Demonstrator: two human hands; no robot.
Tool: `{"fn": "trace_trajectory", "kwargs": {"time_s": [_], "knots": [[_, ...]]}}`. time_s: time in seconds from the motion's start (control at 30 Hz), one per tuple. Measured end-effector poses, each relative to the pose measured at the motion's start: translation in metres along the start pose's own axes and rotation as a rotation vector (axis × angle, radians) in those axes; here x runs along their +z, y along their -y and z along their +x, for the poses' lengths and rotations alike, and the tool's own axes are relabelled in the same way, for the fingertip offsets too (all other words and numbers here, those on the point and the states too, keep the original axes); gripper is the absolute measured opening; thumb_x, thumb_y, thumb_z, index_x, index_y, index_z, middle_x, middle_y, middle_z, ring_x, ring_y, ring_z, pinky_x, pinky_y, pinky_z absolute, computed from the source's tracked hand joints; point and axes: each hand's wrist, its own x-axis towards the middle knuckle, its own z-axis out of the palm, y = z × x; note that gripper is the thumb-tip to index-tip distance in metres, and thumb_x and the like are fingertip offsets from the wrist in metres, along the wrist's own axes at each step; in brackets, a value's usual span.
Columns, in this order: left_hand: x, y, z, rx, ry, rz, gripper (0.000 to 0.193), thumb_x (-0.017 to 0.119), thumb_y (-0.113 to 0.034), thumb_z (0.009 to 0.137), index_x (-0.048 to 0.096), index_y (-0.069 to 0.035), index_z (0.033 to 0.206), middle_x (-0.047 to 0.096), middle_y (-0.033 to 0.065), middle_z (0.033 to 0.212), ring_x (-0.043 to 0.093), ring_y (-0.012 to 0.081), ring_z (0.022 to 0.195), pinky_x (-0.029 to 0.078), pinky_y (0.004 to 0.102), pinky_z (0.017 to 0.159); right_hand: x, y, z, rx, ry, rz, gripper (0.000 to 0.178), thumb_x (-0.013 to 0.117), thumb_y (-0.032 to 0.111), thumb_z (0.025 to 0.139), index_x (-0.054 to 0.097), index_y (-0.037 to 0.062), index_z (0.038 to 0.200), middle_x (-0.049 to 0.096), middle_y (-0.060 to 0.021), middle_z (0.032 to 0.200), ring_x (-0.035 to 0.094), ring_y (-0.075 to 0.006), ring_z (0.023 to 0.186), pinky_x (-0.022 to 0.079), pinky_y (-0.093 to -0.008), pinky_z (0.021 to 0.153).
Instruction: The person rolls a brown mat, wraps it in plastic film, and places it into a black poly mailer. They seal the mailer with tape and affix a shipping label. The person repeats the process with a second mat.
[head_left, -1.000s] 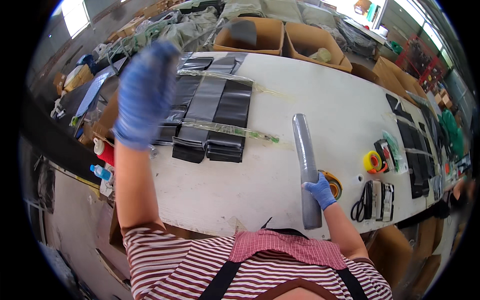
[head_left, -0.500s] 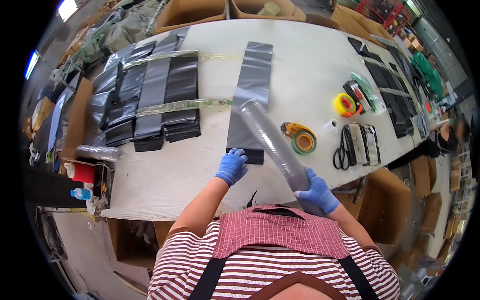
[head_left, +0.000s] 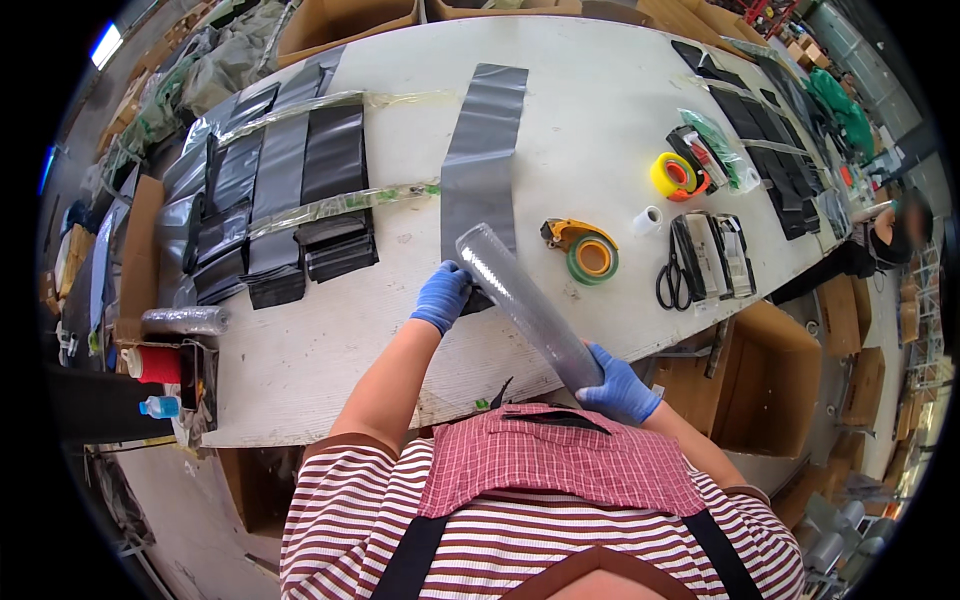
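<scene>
My right hand (head_left: 620, 388), in a blue glove, grips the near end of a long roll wrapped in shiny clear film (head_left: 525, 305). The roll slants up and to the left, its far end over the near part of a grey plastic sheet (head_left: 482, 165). That long, narrow sheet lies lengthwise on the table, its dark near end partly hidden by the roll and my left hand. In a blue glove too, my left hand (head_left: 443, 297) has its fingers closed at the sheet's near left corner, beside the roll's tip.
Stacked dark plastic sheets (head_left: 275, 190) lie left under clear tape strips. Right of the roll are a tape dispenser (head_left: 585, 250), yellow tape (head_left: 672, 176), black scissors (head_left: 674, 268) and more dark strips (head_left: 765, 150). A cardboard box (head_left: 768, 385) stands below the right edge; a person (head_left: 890, 235) is beyond.
The roll and my right hand have shifted slightly left, bringing the roll's tip nearer my left hand. My left fingers, earlier laid on the sheet's dark end, now close at its corner.
</scene>
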Motion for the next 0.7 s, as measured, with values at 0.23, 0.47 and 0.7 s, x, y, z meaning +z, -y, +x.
{"fn": "trace_trajectory", "kwargs": {"time_s": [0.23,0.47,0.7], "knots": [[0.007,-0.012,0.01,-0.073,-0.1,0.091,0.014,0.065,-0.014,0.088,0.069,-0.002,0.092,0.069,0.0097,0.085,0.062,0.0151,0.073,0.051,0.0288,0.069,-0.002,-0.011,-0.028,0.085,0.08,0.071,0.096,0.081,0.026,0.069,0.031,0.0053,0.149,0.058,-0.0166,0.128,0.056,-0.0219,0.116,0.042,-0.0311,0.101],[-0.008,0.019,0.015,-0.208,-0.087,-0.295,0.015,0.062,-0.012,0.091,0.069,0.0,0.097,0.07,0.0088,0.086,0.061,0.0148,0.075,0.05,0.03,0.072,0.004,-0.023,-0.037,-0.001,0.018,-0.356,0.094,0.076,0.027,0.068,0.032,0.01,0.149,0.061,-0.0254,0.115,0.06,-0.0373,0.107,0.048,-0.0371,0.093],[-0.019,-0.049,-0.014,0.32,-0.319,0.375,0.013,0.068,-0.021,0.085,0.067,-0.009,0.091,0.063,0.01,0.088,0.059,0.038,0.09,0.049,0.0424,0.084,-0.01,0.003,-0.038,0.232,0.147,0.107,0.085,0.074,0.031,0.071,0.04,0.0038,0.143,0.061,-0.0206,0.116,0.058,-0.0275,0.109,0.044,-0.0332,0.097]]}}
